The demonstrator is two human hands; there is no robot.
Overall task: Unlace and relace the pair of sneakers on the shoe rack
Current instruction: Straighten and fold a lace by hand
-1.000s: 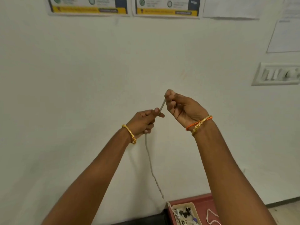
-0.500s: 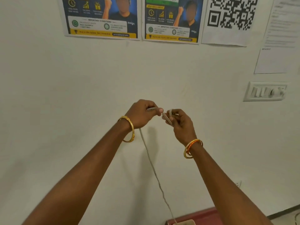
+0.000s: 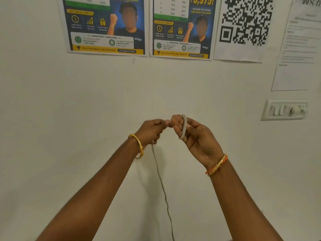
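Observation:
A grey-white shoelace (image 3: 161, 185) hangs down from my hands in front of the wall and runs out of the frame at the bottom. My left hand (image 3: 151, 131) grips the lace in a fist, thumb and fingertips pinched toward the right. My right hand (image 3: 192, 134) is raised beside it, palm toward me, with the lace's upper end looped around its curled fingers. The two hands almost touch at the fingertips. No sneaker and no shoe rack are in view.
A white wall fills the view. Two blue and yellow posters (image 3: 106, 26), a QR-code sheet (image 3: 246, 23) and a printed page (image 3: 298, 49) hang at the top. A white switch plate (image 3: 286, 110) sits at the right.
The view has tilted upward, so the red surface and box at the bottom are gone. My right hand has turned palm toward me, and the lace now loops around its fingers.

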